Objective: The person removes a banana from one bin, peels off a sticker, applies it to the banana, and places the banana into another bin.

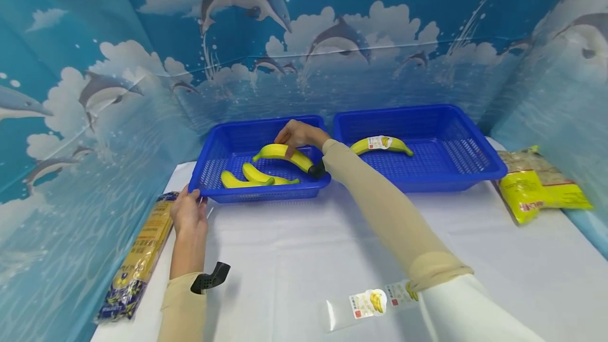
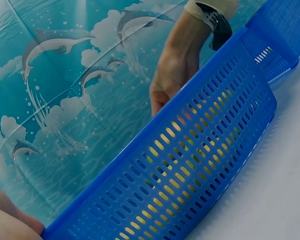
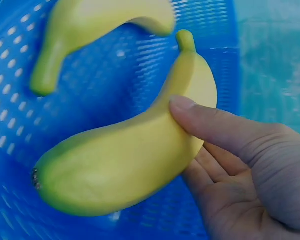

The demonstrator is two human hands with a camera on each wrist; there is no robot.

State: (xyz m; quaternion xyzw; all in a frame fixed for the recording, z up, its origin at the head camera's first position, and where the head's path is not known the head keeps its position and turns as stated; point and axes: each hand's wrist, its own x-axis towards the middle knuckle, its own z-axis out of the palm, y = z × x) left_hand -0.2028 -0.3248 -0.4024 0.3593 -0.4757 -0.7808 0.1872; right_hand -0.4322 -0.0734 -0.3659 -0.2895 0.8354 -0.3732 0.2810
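My right hand [image 1: 298,133] is over the left blue basket [image 1: 266,192] and pinches a yellow banana [image 1: 275,152]. In the right wrist view the thumb lies across this banana [image 3: 125,160], with the other fingers behind it. Two more bananas, one in front [image 1: 239,181] and one behind it [image 1: 258,174], lie on the basket floor. At the front left corner of that basket, my left hand [image 1: 187,212] grips the rim. The left wrist view looks at the basket's slotted wall [image 2: 190,165], with yellow showing through the slots.
The right blue basket [image 1: 418,178] holds a banana with a white label [image 1: 380,143]. A long yellow packet [image 1: 140,252] lies at left, and yellow-and-clear bags [image 1: 532,189] at right. Clear labelled wrappers [image 1: 363,305] lie near the front. A dolphin-print curtain [image 1: 304,67] encloses the table.
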